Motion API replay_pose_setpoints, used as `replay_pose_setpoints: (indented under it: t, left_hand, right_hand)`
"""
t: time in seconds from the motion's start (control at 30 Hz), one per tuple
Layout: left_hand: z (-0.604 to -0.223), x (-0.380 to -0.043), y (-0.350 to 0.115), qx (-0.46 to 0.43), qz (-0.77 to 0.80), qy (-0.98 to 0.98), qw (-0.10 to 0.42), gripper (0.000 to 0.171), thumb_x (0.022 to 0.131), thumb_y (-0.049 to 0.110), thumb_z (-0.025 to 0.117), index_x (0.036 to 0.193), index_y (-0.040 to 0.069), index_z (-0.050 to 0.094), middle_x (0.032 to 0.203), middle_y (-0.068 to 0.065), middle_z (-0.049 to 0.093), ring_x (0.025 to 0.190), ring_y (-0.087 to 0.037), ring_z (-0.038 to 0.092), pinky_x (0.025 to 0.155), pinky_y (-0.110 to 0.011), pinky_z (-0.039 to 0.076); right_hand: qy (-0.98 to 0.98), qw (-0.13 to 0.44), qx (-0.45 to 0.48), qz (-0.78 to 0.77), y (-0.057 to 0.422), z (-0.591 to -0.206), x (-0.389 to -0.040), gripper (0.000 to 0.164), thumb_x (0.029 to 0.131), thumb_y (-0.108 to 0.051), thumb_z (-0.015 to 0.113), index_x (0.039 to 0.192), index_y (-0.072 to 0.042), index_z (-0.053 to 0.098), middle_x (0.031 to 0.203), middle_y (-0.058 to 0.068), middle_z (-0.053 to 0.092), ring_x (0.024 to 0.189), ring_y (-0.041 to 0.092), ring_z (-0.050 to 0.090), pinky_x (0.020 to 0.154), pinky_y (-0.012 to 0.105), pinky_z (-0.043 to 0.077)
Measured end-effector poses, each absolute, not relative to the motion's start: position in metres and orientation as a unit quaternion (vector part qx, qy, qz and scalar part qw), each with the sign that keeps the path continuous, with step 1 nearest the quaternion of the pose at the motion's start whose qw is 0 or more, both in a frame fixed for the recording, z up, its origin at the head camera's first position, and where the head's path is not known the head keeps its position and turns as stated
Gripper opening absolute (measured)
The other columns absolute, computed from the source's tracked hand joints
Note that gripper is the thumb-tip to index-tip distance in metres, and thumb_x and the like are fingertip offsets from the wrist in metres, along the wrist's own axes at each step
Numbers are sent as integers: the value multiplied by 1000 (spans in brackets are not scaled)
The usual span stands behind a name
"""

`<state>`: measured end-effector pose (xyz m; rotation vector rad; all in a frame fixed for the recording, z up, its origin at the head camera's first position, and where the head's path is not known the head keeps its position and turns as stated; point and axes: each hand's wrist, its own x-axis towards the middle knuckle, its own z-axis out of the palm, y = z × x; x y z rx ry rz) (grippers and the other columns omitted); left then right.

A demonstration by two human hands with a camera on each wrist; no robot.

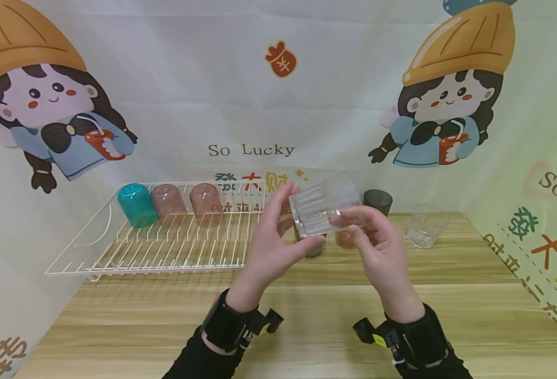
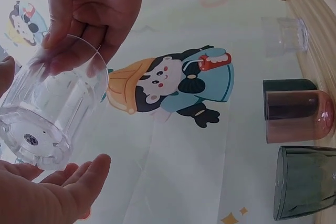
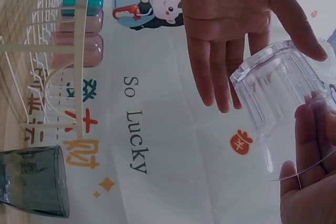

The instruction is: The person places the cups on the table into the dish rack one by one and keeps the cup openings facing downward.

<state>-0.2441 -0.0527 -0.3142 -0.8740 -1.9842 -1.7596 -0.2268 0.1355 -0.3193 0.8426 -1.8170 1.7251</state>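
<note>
A clear ribbed glass [image 1: 326, 206] is held up over the table, tilted on its side with its base toward the left. My right hand [image 1: 386, 252] pinches it at the rim, with fingers reaching inside the mouth, as the left wrist view shows of the glass [image 2: 58, 106]. Around the base end is my left hand [image 1: 276, 245], its fingers straight and its thumb spread away from them. In the right wrist view those left fingers [image 3: 210, 72] extend beside the base of the glass [image 3: 281, 111].
A white wire rack [image 1: 174, 252] at left bears a teal glass [image 1: 138, 205] and two pink glasses [image 1: 206, 205], all upside down. Behind my hands stand a dark glass [image 1: 378, 199], an amber-pink glass [image 2: 296, 116] and a grey-green glass [image 3: 37, 181]. Another clear glass [image 1: 425, 226] stands right.
</note>
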Motion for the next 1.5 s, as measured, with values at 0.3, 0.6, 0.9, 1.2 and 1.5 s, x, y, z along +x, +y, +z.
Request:
replay_pose_setpoints:
  t: [0.3,0.6,0.9,1.2,1.5]
  left_hand:
    - [-313,-242,-52,-290,-687,-656,118,77,77,1,73,144,13,35,138,-10,43,119,-28,52,92,-34,52]
    - [-315,-242,-52,-268,-697,-649,145,66,76,-2,73,136,7,45,128,-13,52,110,-27,57,85,-36,56]
    - [-315,-244,-56,-272,-689,-651,163,63,73,-1,76,130,7,51,122,-14,56,105,-25,60,79,-36,58]
    - [-310,-243,-62,-268,-683,-663,149,64,72,-1,77,130,11,53,120,-13,58,102,-25,62,77,-36,58]
    - [-306,-241,-69,-263,-674,-675,143,66,72,-2,77,131,8,52,118,-14,59,100,-24,62,77,-34,58]
  right_hand:
    - [-668,242,309,632,134,-326,-228,18,95,0,49,108,11,55,102,-9,67,92,9,65,76,24,57]
    - [-670,234,315,630,134,-332,-231,17,94,1,50,107,12,54,103,-13,66,95,8,64,76,23,55]
    - [-667,218,324,635,138,-331,-230,22,94,0,52,111,13,52,107,-12,65,98,8,63,80,25,56]
    - [-640,198,361,649,148,-326,-229,33,91,-2,58,119,14,49,116,-5,63,111,15,58,81,30,57]
    - [-665,185,370,622,158,-325,-230,40,89,4,59,127,10,48,122,-5,62,115,14,56,95,29,51]
